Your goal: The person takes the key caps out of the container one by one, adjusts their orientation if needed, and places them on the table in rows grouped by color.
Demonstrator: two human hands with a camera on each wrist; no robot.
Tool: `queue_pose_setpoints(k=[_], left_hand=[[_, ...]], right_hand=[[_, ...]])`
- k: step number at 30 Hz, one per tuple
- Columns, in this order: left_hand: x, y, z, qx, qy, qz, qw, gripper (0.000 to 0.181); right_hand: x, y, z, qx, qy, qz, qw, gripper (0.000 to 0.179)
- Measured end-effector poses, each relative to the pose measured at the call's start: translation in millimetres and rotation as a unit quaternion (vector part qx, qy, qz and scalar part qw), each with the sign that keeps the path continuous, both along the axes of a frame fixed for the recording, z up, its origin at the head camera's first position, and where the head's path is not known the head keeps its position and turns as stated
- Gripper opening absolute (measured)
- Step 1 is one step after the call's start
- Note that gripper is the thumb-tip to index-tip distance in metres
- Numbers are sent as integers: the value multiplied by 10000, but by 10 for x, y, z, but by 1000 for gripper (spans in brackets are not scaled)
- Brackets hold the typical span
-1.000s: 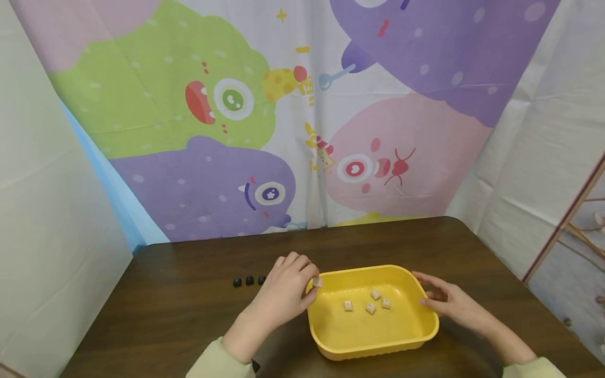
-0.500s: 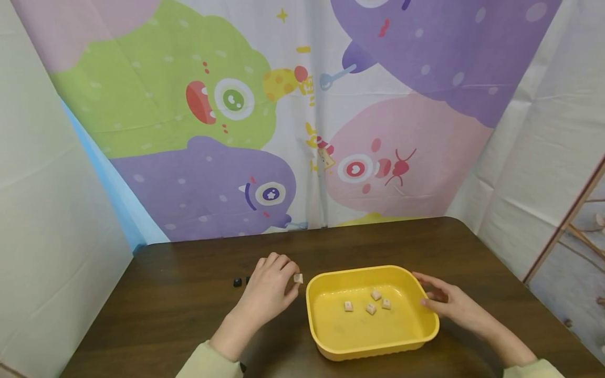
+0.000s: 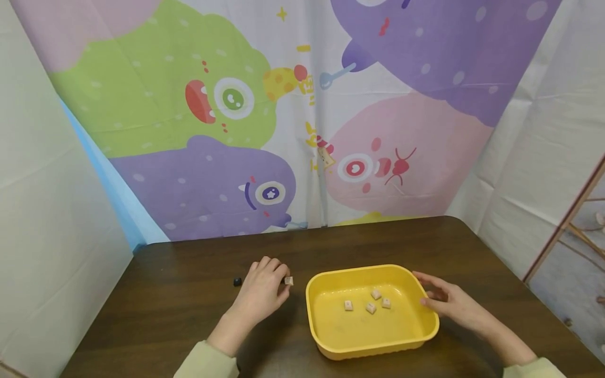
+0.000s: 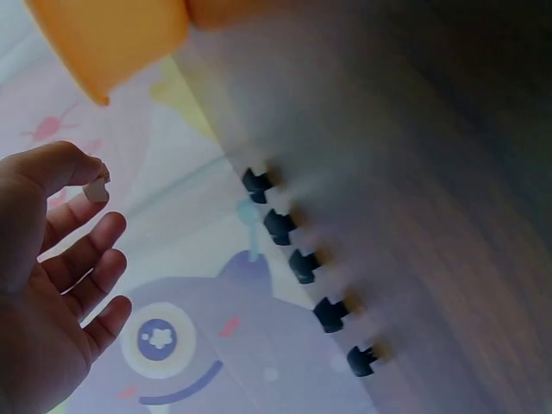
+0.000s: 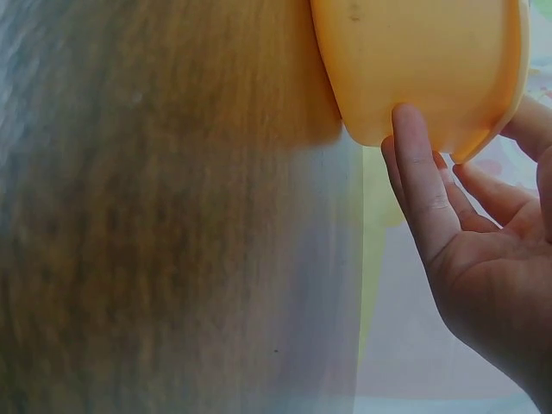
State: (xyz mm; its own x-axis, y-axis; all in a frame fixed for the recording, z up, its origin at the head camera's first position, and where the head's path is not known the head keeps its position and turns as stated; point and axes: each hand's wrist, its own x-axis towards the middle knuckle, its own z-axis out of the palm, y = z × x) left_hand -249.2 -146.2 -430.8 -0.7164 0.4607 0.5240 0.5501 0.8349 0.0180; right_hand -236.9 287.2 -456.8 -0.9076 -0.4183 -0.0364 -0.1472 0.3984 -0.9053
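Backdrop: printed cloth (image 3: 246,121) hung behind a dark wooden table (image 3: 165,294).

Head view: a yellow tray (image 3: 368,350) stands on the right part of the table, four pale keycaps (image 3: 371,308) lying loose on its floor. The left hand (image 3: 259,289) hangs beyond the tray's left side, palm down and wrist bent, with a pale keycap (image 3: 289,281) pinched at its fingertips. One black keycap (image 3: 238,282) shows beside the knuckles. The right hand (image 3: 451,303) holds the tray's right end, thumb over the rim, forearm slanting in from the lower right; this grip presumably steadies the tray.

Left wrist view: thumb and forefinger close narrowly on the pale keycap; the remaining fingers are loosely bent and spread, apparently leaving the pinch unobstructed. Five black keycaps sit in a spaced line, apart from the held piece. The spacing appears deliberate.

Right wrist view: one long finger lies nearly straight against the tray's outer wall, others bend near the rim. The thumb tip is hidden; grip firmness cannot be told.
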Motion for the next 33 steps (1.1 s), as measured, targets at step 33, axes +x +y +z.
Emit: queue_pose_setpoints(k=[33], left_hand=[[-199,-8,-291,-906,-1067,484,9890,13]], right_hand=[[-12,22,-28,-177,7,122,9998,60]])
